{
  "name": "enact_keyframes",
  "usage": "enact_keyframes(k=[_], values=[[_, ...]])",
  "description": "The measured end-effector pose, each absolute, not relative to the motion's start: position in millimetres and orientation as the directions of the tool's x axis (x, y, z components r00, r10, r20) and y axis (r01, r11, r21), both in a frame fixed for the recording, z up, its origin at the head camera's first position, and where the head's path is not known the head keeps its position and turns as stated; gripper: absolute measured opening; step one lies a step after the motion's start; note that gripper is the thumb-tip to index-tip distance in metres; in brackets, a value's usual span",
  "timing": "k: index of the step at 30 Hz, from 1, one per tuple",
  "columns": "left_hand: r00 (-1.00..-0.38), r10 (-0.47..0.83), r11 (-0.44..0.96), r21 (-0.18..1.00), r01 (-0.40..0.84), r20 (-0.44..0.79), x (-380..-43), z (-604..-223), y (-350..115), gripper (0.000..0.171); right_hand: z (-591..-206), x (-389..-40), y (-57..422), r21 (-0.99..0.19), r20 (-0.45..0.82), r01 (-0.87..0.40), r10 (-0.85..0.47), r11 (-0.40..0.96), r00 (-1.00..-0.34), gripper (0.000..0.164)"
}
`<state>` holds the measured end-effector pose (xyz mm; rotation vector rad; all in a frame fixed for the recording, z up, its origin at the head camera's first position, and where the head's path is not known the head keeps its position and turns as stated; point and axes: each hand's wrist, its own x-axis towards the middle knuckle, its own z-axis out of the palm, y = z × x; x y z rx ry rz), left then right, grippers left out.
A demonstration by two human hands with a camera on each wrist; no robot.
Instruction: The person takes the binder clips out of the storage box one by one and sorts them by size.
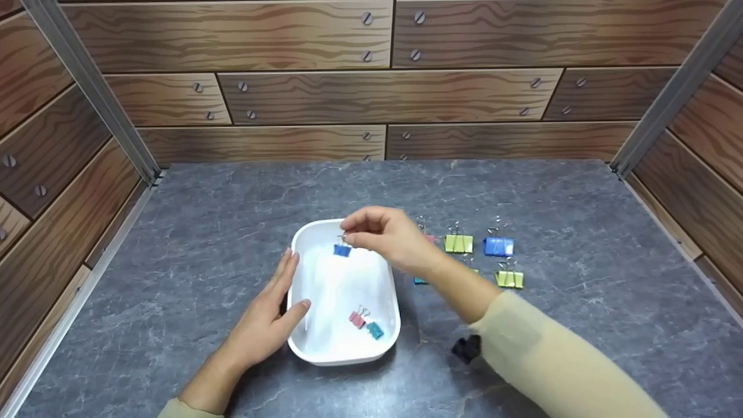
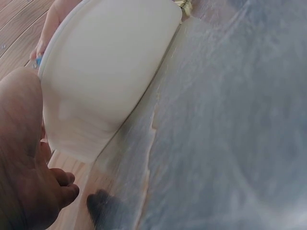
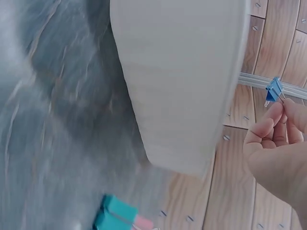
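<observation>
My right hand [image 1: 392, 235] pinches a small blue binder clip [image 1: 342, 250] by its wire handles, above the far part of a white plastic tub [image 1: 342, 359]. In the right wrist view the blue clip [image 3: 274, 90] hangs at the fingertips, beyond the tub wall [image 3: 177, 86]. My left hand [image 1: 267, 313] rests against the tub's left side with straight fingers, its thumb lying over the rim. Inside the tub, a pink binder clip [image 1: 357, 319] and a teal one [image 1: 374, 330] lie near the front right.
Right of the tub stand several larger binder clips, among them a yellow-green one [image 1: 458, 244], a blue one [image 1: 498, 246] and another yellow-green one [image 1: 509, 279]. The right forearm partly hides a teal clip [image 1: 421, 280]. Wood-patterned walls enclose the grey marbled table [image 1: 232, 197].
</observation>
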<state>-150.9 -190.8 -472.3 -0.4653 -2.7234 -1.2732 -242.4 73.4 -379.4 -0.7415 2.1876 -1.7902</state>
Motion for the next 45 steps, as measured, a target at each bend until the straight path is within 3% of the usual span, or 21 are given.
enact_keyframes(k=[8,16,33,45], values=[[-0.945,0.228,0.61,0.721,0.328,0.236,-151,-473,-189,0.078,-367,-236,119,-0.947,0.128,-0.249,-0.475,0.202,-0.871,0.021],[-0.944,0.223,0.613,0.718,0.329,0.243,-150,-474,-191,0.078,-379,-232,155,-0.936,0.1,-0.245,-0.474,0.254,-0.875,0.021],[-0.935,0.229,0.608,0.711,0.354,0.27,-150,-474,-191,0.078,-420,-216,188,-0.917,-0.023,-0.166,-0.464,0.363,-0.885,0.024],[-0.943,0.227,0.603,0.725,0.332,0.243,-150,-474,-190,0.078,-436,-212,200,-0.878,-0.049,-0.191,-0.48,0.439,-0.876,0.018]])
